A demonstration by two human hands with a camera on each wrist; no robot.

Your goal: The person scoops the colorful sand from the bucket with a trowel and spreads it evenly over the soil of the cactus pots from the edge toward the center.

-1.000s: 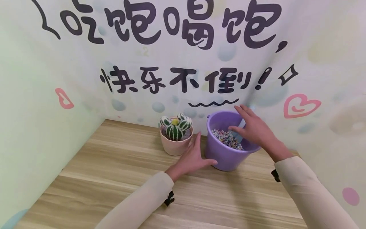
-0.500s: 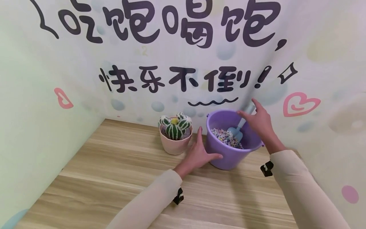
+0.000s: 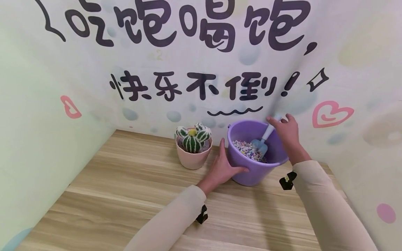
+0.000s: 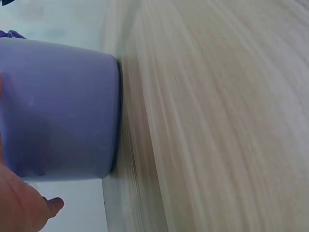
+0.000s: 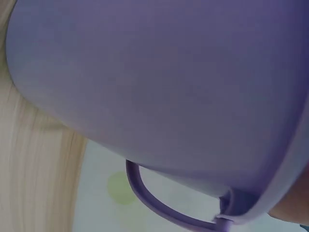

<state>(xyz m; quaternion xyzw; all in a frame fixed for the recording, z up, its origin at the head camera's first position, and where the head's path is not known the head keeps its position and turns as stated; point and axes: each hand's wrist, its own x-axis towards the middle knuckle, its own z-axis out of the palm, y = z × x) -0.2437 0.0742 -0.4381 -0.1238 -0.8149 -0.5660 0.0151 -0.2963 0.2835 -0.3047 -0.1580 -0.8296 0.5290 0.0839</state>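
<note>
A purple bucket (image 3: 251,172) stands upright on the wooden table, holding small multicoloured beads (image 3: 246,150). A light blue toy shovel (image 3: 260,145) leans inside it, blade in the beads. My right hand (image 3: 287,134) is over the bucket's right rim, thumb and fingers around the upper part of the shovel's handle. My left hand (image 3: 221,169) lies against the bucket's left side, thumb and fingers spread along its wall. In the left wrist view, part of that hand (image 4: 21,203) shows beside the bucket (image 4: 58,108). The right wrist view shows mostly the bucket's outer wall (image 5: 145,87) and its hanging handle (image 5: 159,205).
Left of the bucket stands a pink pot (image 3: 192,160) with a green and white cactus (image 3: 193,141), close to my left fingers. The table (image 3: 132,195) meets a printed wall (image 3: 150,115) right behind the bucket and pot.
My right hand has come down the right side of the bucket and its fingers have closed around the shovel handle. My left hand has shifted right against the bucket's wall.
</note>
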